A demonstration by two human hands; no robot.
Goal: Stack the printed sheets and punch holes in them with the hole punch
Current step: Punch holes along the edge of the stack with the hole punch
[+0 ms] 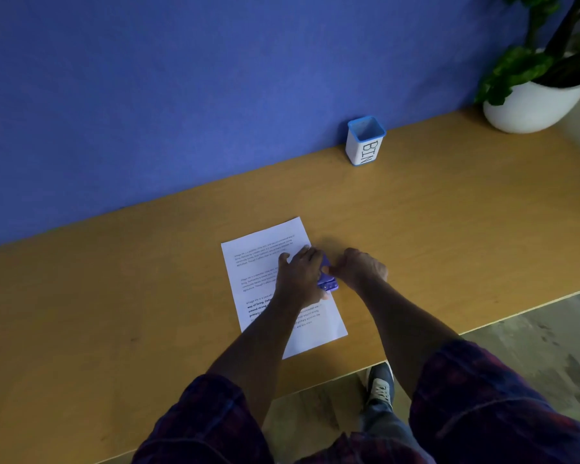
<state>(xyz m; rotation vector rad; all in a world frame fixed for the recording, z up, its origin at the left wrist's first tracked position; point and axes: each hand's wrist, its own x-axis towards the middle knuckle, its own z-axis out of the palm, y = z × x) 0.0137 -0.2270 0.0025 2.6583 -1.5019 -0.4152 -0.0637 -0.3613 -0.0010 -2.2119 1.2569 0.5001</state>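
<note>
Two hands meet at the punch (327, 277), which sits on the right edge of the sheets (265, 259) on the desk (114, 296). Left hand (300, 277) lies flat over it, fingers together; right hand (362, 267) is curled beside it, thumb touching the punch

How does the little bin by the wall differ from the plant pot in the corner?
The bin is squarish and straight-sided, while the plant pot is rounded like a bowl. The bin has blue trim at rim and base and the letters BIN on its side; the pot is plain. The bin looks empty from here, while the pot holds a leafy plant. Both are white and stand on the wooden desk.
</note>
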